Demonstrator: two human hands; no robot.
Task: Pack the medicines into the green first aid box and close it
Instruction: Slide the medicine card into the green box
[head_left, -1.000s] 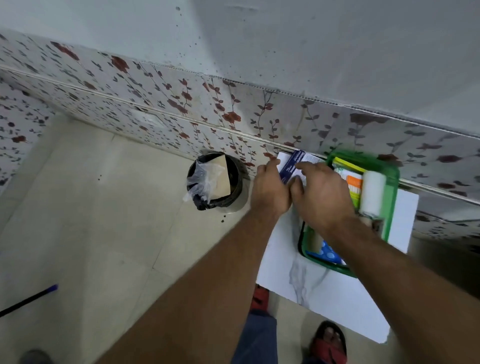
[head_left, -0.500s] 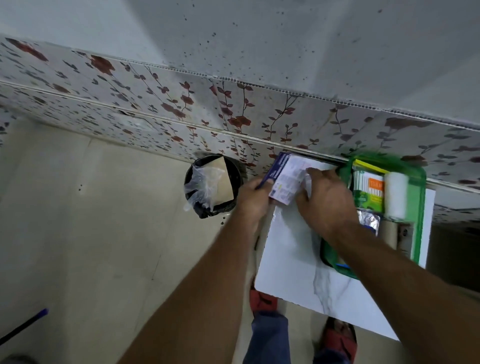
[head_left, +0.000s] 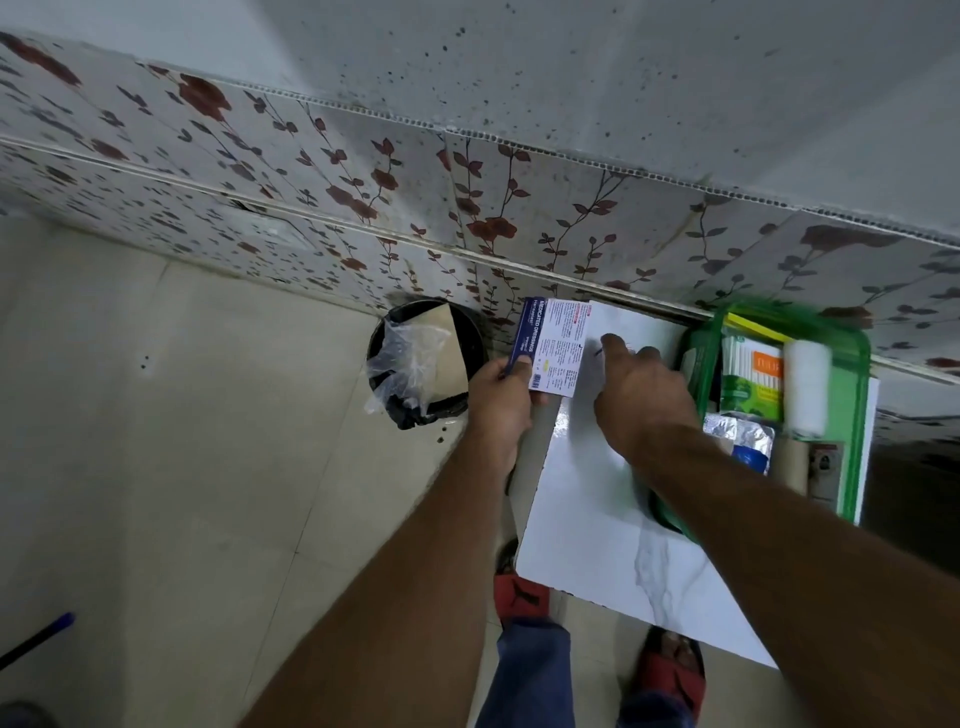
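My left hand (head_left: 501, 400) grips a white and blue box of medicated dressings (head_left: 553, 345), held up over the left edge of the white table (head_left: 587, 514). Just right of the box, my right hand (head_left: 641, 400) hovers above the table, fingers loosely curled, holding nothing. The green first aid box (head_left: 857, 415) lies open at the table's far right. Inside it are a green and white carton (head_left: 753, 374), a white gauze roll (head_left: 808, 387), a foil blister strip (head_left: 737, 434) and a blue pack (head_left: 750, 460). My right forearm hides the box's near left corner.
A black bin (head_left: 428, 364) with a plastic liner and a piece of cardboard stands on the floor left of the table, against the flowered wall tiles. My feet in red sandals (head_left: 519, 595) are under the table's near edge. A blue-tipped stick (head_left: 36, 639) lies at the lower left.
The dressings box went from both hands to my left hand alone and moved left. My right hand let go and drew slightly away. The view shifted, so the green box sits further right.
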